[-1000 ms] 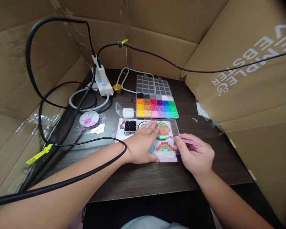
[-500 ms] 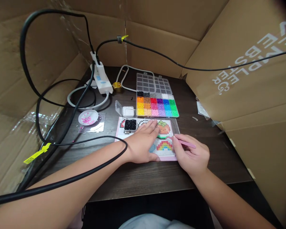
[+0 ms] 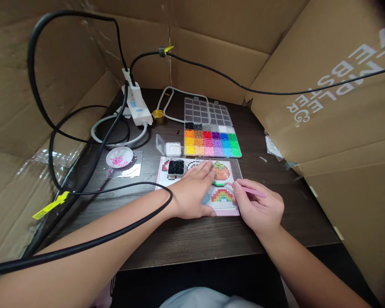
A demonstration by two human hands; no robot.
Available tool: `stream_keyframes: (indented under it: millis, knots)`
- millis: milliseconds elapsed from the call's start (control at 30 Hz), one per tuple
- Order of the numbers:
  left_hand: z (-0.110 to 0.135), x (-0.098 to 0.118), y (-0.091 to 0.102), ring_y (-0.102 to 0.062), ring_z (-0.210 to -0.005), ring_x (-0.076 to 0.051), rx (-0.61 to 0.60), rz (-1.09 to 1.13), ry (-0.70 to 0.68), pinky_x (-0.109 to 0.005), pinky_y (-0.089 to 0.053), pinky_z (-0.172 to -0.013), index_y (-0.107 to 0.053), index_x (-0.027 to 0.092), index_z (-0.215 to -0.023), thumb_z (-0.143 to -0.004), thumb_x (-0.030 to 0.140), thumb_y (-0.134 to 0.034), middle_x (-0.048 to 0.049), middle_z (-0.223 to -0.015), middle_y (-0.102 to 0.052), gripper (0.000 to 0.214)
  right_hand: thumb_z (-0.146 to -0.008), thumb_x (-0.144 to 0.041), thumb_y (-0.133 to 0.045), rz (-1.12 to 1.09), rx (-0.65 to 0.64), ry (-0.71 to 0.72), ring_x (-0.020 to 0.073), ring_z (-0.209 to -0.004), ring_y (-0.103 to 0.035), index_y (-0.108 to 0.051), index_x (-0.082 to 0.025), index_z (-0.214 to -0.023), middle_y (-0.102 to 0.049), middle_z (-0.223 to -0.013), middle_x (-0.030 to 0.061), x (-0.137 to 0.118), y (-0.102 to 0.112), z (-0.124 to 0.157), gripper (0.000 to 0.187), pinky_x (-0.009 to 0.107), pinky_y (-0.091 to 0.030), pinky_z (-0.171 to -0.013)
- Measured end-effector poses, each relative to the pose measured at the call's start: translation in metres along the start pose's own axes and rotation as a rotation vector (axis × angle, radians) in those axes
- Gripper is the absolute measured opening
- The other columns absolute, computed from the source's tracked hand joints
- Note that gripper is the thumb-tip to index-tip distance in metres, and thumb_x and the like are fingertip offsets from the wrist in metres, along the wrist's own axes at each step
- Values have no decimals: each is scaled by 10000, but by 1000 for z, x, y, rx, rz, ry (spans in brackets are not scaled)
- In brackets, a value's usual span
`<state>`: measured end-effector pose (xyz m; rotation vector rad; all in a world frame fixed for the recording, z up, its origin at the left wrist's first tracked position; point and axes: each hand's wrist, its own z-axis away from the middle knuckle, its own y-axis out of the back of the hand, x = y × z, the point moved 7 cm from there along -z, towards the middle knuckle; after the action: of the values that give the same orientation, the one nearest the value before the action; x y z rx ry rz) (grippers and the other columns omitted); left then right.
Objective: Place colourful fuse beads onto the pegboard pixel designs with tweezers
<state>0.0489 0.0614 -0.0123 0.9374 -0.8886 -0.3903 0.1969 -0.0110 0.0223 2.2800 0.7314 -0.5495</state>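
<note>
pink tweezers | tip at bead pegboard | pegboard flat, strawberry design

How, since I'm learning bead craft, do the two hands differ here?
The left hand lies flat, palm down, on the pattern sheet, holding nothing; the right hand is curled, pinching pink tweezers. The left hand covers the sheet's middle; the right hand sits at its right edge. Both are bare.

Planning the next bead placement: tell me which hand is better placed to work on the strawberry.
Probably right. The right hand holds the pink tweezers, tip beside the strawberry; the left hand lies flat on the sheet, holding nothing.
</note>
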Motion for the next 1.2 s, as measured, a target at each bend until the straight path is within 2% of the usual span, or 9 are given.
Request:
stream_keyframes:
  millis: [900,1200]
  knots:
    - [0,-1,0,39,-1552,-350,29,7,-21,-476,-79,-1252,-178,59,-1573,-746,501,-796,-236,-1663,17,1122,-807,-126,-752,25,-34,-1,172,-552,-726,-761,-200,-883,-771,-729,18,-1,-3,-2,106,278,-646,-576]
    - [0,1,1,58,-1551,-338,10,17,-10,-474,-74,-1257,-167,45,-1579,-751,514,-804,-233,-1659,30,1145,-810,-131,-748,53,2,20,177,-590,-732,-761,-194,-877,-777,-754,28,-5,2,-2,93,279,-641,-576]
